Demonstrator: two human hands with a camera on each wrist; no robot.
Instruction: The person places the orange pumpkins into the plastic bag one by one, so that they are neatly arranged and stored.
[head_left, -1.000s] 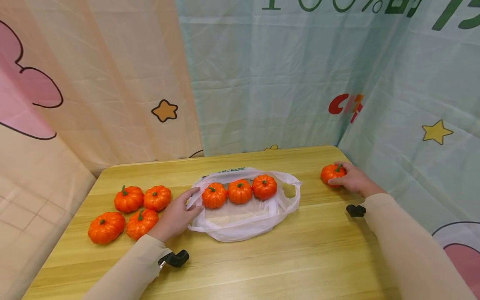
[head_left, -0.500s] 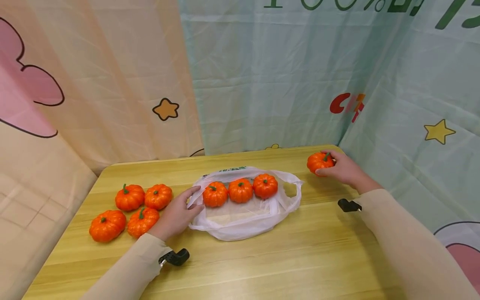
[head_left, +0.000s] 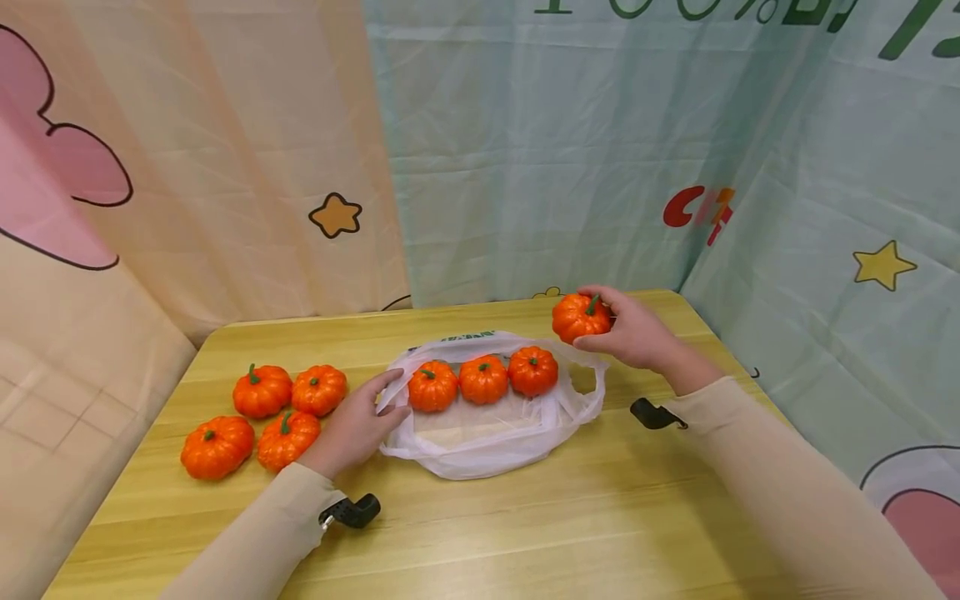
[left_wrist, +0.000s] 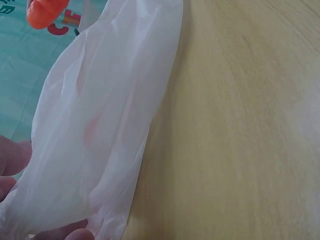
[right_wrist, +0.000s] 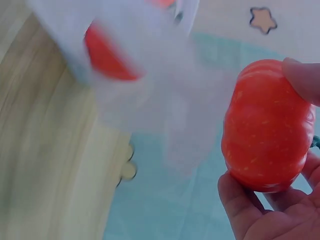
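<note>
The right hand [head_left: 633, 331] holds a small orange pumpkin [head_left: 579, 318] between thumb and fingers, raised off the table [head_left: 525, 533] near the far right edge of the bag. Its green stem points up and leans right. The left hand [head_left: 356, 429] grips the left edge of a thin white plastic bag [head_left: 487, 469], with the thumb and forefinger spread well apart along the rim.

The bag sits in the middle of the table, its mouth open upward and a handle loop lying at the right. Inside, three more pumpkins stand side by side in a row along the far side: a left one [head_left: 432, 386], a middle one [head_left: 483, 380] and a right one [head_left: 533, 372].

On the left of the table, four pumpkins form a loose cluster: two at the far side [head_left: 261, 392] [head_left: 319, 390] and two nearer [head_left: 217, 448] [head_left: 288, 442]. The near right one is partly covered by the left hand. Behind the table hangs a curtain [head_left: 525, 183] printed with stars and green lettering.
</note>
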